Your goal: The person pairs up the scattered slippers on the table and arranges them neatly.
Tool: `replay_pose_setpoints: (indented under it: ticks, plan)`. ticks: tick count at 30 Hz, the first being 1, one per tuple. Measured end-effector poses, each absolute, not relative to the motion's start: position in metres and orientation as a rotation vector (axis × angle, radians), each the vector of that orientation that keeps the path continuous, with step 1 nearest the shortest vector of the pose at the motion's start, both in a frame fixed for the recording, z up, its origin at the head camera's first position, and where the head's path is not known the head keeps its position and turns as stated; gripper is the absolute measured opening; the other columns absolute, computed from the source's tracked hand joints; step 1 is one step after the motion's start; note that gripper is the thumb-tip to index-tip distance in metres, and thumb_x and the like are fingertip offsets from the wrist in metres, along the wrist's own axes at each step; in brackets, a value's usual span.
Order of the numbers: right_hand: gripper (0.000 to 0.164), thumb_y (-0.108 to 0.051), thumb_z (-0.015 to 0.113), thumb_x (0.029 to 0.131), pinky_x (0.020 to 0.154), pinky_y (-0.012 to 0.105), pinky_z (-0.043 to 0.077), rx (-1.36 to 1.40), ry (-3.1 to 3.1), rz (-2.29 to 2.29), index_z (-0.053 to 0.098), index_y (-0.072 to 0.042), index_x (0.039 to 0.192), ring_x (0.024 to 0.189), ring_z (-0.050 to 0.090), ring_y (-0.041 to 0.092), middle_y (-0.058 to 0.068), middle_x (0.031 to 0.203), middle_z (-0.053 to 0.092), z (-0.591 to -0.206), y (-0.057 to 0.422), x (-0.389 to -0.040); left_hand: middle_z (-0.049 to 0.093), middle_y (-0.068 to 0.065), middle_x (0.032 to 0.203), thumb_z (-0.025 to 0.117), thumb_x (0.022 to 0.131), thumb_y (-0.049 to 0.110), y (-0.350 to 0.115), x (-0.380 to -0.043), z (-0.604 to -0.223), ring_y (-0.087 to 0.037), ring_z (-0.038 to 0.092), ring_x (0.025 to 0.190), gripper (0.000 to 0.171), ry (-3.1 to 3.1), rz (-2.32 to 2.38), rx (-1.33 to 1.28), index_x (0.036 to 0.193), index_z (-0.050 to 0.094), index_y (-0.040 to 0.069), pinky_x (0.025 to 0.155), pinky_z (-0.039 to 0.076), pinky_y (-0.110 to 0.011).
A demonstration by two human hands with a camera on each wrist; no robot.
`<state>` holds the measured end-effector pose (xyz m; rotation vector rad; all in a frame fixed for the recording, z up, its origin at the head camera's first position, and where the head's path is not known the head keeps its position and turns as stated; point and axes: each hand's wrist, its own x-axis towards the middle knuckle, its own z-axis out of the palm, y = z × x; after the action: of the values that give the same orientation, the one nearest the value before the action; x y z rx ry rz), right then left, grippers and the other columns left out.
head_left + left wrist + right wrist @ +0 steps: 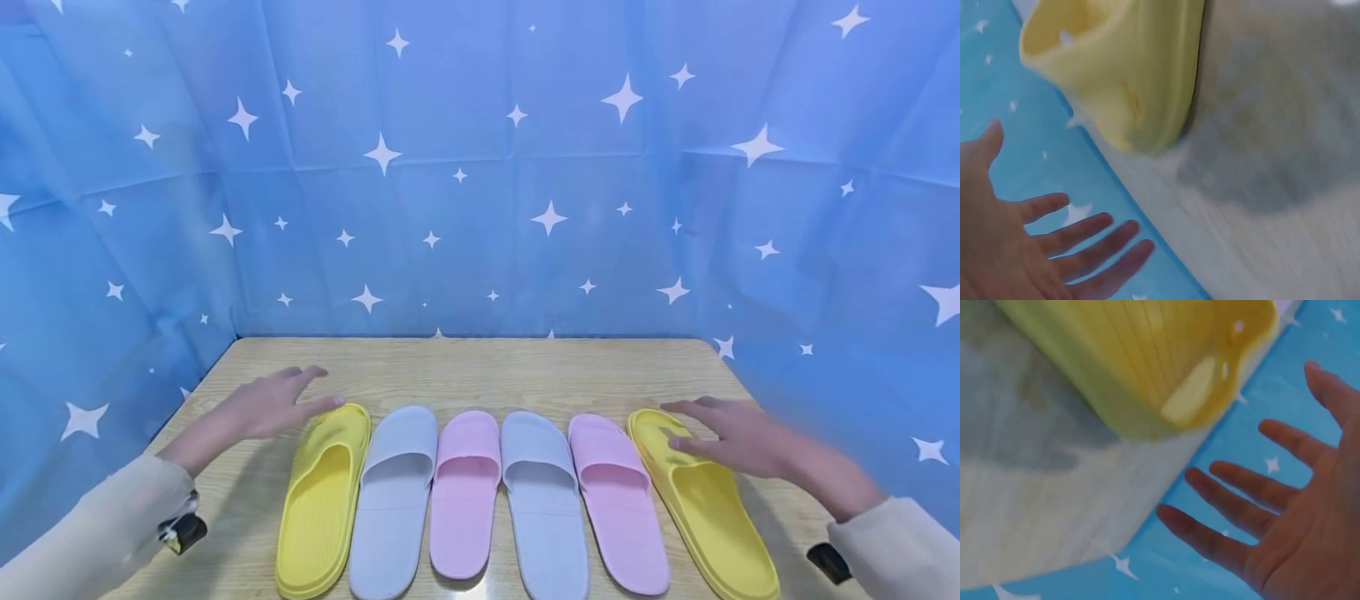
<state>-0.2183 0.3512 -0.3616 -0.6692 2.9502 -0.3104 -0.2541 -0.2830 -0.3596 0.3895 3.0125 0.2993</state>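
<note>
A row of slippers lies on the table, toes pointing away. At its left end is a yellow slipper (318, 517), with my left hand (272, 406) beside its toe, fingers spread and holding nothing. Another yellow slipper (722, 525) lies angled at the right end. My right hand (738, 437) hovers over its toe strap, also holding nothing; in the right wrist view its fingers are apart from the slipper. Between the yellow ones lie a grey slipper (388, 525), a pink slipper (462, 512), a second grey slipper (547, 525) and a second pink slipper (624, 525).
The slippers stand close side by side on a light wooden table (480, 371), along its near part. Blue cloth (480, 200) with white stars hangs behind the table and at both sides.
</note>
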Motion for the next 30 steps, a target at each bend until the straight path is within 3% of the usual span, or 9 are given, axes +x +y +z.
replay_pose_setpoints:
  ticks: [7,13,18,24,30]
  plan:
    - [0.066,-0.06,0.063,0.096,0.081,0.068,0.054,-0.648,2.937,-0.258,0.057,-0.02,0.148,0.116,0.066,0.047,0.023,0.144,0.059,-0.373,0.335,-0.201,0.055,-0.033,0.143,0.05,0.09,0.082,-0.267,-0.227,-0.371,-0.053,0.064,0.114,0.094,2.934,0.232,0.434,0.151,0.049,0.01,0.084,0.053,-0.071]
    - [0.071,-0.063,0.067,0.091,0.075,0.066,0.055,-0.638,2.973,-0.187,0.055,-0.025,0.15,0.116,0.065,0.047,0.026,0.141,0.061,-0.381,0.33,-0.196,0.058,-0.031,0.138,0.059,0.086,0.079,-0.255,-0.211,-0.38,-0.046,0.069,0.1,0.094,2.924,0.218,0.451,0.15,0.05,0.01,0.077,0.057,-0.063]
    - [0.081,-0.062,0.072,0.087,0.072,0.063,0.055,-0.595,2.973,-0.201,0.048,-0.021,0.153,0.119,0.063,0.049,0.027,0.143,0.059,-0.384,0.33,-0.191,0.048,-0.039,0.145,0.064,0.083,0.078,-0.245,-0.2,-0.389,-0.051,0.067,0.1,0.101,2.907,0.268,0.381,0.154,0.044,0.009,0.08,0.057,-0.064]
    - [0.083,-0.052,0.078,0.086,0.086,0.067,0.055,-0.595,2.906,-0.352,0.046,-0.01,0.15,0.117,0.064,0.049,0.031,0.147,0.052,-0.392,0.332,-0.186,0.03,-0.047,0.153,0.07,0.076,0.08,-0.239,-0.186,-0.392,-0.061,0.061,0.107,0.116,2.876,0.305,0.2,0.164,0.03,0.014,0.084,0.053,-0.068]
    - [0.087,-0.051,0.077,0.088,0.091,0.078,0.045,-0.589,2.85,-0.418,0.044,-0.005,0.154,0.13,0.044,0.067,0.045,0.154,0.031,-0.395,0.339,-0.181,0.022,-0.049,0.154,0.076,0.076,0.073,-0.232,-0.175,-0.391,-0.035,0.064,0.082,0.125,2.82,0.406,0.115,0.167,0.015,0.014,0.064,0.055,-0.049]
